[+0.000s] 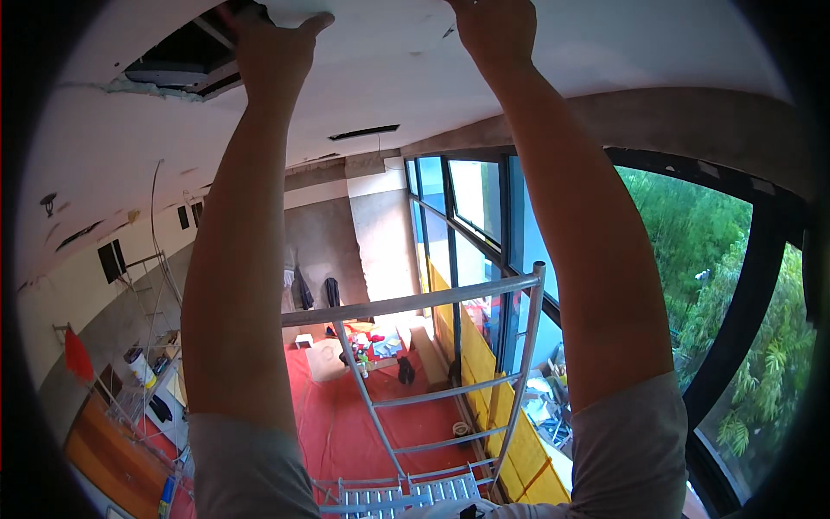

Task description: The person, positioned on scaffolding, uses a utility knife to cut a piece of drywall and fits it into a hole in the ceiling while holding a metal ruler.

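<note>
Both my arms are raised to the white ceiling (pixel 380 69). At the right edge of a ragged dark opening (pixel 177 56) in it is my left hand (pixel 275 48). Its thumb is stretched out, away from the fingers, which reach up at the opening and are partly lost in the dark. Pale framing bars show inside. My right hand (pixel 500 33) is up against the ceiling farther right, fingers bent and closed. Its fingertips are cut off by the picture's top edge, so what they hold, if anything, is hidden.
Below me stands a metal scaffold frame (pixel 415 298) with rungs and perforated platform planks (pixel 389 497). Large dark-framed windows (pixel 471 203) line the right, above yellow sheeting (pixel 484 372). Red covering (pixel 328 432) lies on the floor, far below. Another scaffold (pixel 151 294) stands at left.
</note>
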### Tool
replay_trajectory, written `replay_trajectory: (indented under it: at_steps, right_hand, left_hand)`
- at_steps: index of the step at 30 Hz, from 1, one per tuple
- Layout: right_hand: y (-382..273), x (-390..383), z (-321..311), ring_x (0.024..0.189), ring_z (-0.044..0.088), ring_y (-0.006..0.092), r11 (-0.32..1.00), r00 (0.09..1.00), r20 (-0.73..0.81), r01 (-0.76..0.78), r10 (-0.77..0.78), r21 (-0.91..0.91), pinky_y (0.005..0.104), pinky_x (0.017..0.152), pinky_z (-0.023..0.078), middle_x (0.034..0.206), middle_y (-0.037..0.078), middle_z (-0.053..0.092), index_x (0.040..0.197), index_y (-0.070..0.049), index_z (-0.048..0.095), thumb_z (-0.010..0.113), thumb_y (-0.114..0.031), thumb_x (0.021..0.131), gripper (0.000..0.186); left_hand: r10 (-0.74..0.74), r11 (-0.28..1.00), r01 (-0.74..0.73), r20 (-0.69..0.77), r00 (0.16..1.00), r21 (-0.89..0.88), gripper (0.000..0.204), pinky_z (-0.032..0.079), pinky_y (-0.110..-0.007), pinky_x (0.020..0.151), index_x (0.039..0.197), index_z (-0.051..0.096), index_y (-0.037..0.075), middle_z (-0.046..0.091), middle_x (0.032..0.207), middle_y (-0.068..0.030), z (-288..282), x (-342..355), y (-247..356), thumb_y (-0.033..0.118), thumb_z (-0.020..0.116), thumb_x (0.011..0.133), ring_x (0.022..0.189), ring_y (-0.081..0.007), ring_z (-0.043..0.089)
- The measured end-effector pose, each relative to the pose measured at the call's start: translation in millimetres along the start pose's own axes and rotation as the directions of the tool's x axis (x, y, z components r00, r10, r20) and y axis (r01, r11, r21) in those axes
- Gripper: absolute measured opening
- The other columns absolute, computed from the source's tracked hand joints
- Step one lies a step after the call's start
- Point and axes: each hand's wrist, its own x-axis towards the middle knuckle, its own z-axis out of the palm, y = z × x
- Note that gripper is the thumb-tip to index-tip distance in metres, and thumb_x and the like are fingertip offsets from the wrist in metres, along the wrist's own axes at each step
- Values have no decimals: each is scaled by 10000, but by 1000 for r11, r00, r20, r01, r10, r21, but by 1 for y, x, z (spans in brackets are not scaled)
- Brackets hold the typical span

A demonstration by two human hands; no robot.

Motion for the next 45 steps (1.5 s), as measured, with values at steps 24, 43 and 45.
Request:
replay_trajectory:
  at_steps: [24, 43, 45]
  right_hand:
    - [9, -1, -6, 755, 696, 376, 1000, 995, 95, -14, 14, -4, 452, 666, 564, 785, 201, 678, 1067, 87, 565, 756, -571, 796, 736]
    - [19, 8, -14, 832, 704, 386, 985, 980, 194, -84, 53, 153, 441, 731, 558, 867, 197, 723, 932, 23, 668, 775, -502, 826, 546]
    - [19, 7, -11, 837, 700, 384, 998, 987, 152, 51, -57, 45, 455, 725, 549, 862, 192, 721, 936, 21, 668, 757, -520, 835, 558]
  left_hand:
    - [65, 989, -87, 182, 981, 119, 641, 561, -389, 774, 886, 603, -52, 699, 733, -145, 2, 11, -8, 512, 851, 709, 741, -312, 716]
    - [127, 992, -129, 111, 986, 12, 639, 547, -417, 845, 1022, 620, -64, 707, 936, -235, 2, 8, 8, 440, 863, 712, 898, -377, 702]
    - [104, 994, -106, 111, 988, 5, 612, 544, -419, 867, 1057, 639, -38, 710, 996, -230, 1, 10, 5, 400, 876, 702, 943, -378, 696]
